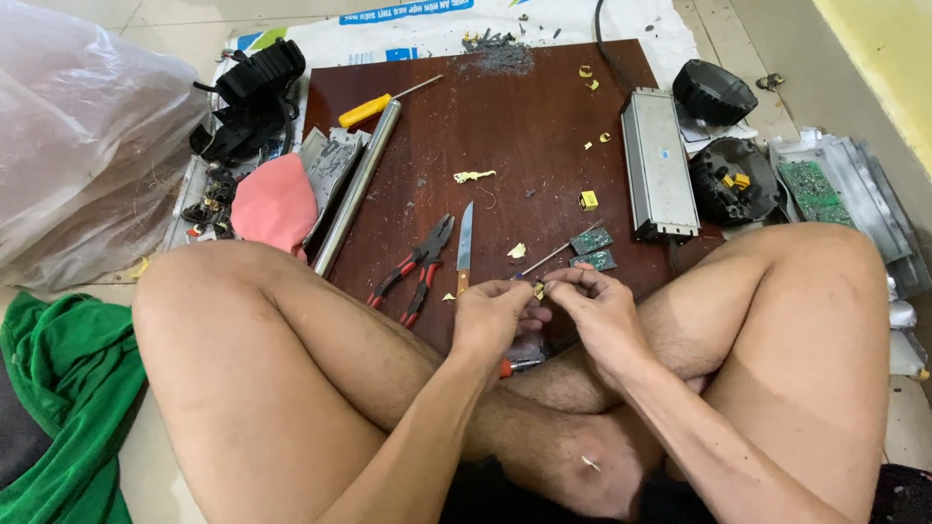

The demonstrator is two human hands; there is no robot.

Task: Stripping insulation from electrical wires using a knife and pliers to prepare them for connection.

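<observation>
My left hand and my right hand meet over the near edge of a dark brown board, fingertips pinched together on a tiny yellowish component. Just beyond the fingers lie two small green circuit boards and a thin metal rod. A knife with a wooden handle and red-handled pliers lie left of my hands. A red-handled tool pokes out under my left wrist.
I sit cross-legged with knees at both sides. A metal tube, yellow-handled screwdriver, grey metal box, pink cloth, black parts, a green circuit board in a metal tray, clear plastic bag and green cloth surround the board.
</observation>
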